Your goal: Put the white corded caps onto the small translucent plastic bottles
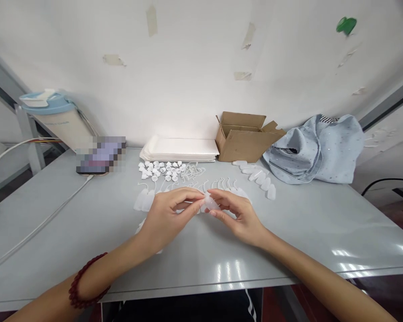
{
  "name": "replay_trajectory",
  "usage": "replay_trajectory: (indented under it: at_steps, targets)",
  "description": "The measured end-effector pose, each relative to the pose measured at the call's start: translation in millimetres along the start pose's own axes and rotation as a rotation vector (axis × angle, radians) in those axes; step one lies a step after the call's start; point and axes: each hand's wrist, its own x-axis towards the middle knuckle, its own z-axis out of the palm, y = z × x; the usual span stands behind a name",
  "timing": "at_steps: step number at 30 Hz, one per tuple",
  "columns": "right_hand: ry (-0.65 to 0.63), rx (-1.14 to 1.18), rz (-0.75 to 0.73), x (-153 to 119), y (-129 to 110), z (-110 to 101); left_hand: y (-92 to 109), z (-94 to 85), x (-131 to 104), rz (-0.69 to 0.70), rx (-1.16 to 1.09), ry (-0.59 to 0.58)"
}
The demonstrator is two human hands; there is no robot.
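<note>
Between both hands, above the middle of the grey table, is a small translucent white tapered piece (211, 204). The fingertips of my left hand (175, 206) pinch its left end. My right hand (239, 213) grips its other end between thumb and fingers. Under and behind the hands, similar pieces with thin curved white cords (143, 199) lie in a row, partly hidden. Behind this row are a cluster of small white caps (161, 169) and a heap of loose white loops (193, 171). More translucent pieces without visible cords (262, 180) lie in a line to the right.
A stack of white sheets or sleeves (181, 148) and an open cardboard box (243, 145) stand along the wall. Light blue cloth (322, 150) lies at the right. On the left are a phone (102, 156), its charging cable (50, 218) and a blue-lidded bottle (58, 118).
</note>
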Motion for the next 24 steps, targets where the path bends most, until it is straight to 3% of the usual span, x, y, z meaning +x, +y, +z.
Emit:
replay_trajectory:
  at_steps: [9,15,20,24]
  targets:
    - [0.041,-0.027,-0.046,-3.2,-5.1,2.3,0.3,-1.0,3.8,-0.208,-0.236,-0.060]
    - [-0.010,0.142,0.070,-3.3,-6.1,4.4,-2.0,0.3,4.9,-0.238,-0.251,-0.073]
    - [-0.090,0.533,0.209,0.1,-9.4,1.4,-1.0,3.0,1.6,-0.147,-0.150,-0.026]
    - [-0.121,0.751,0.302,2.7,-10.4,-3.2,-3.8,6.4,-2.7,0.145,0.102,0.027]
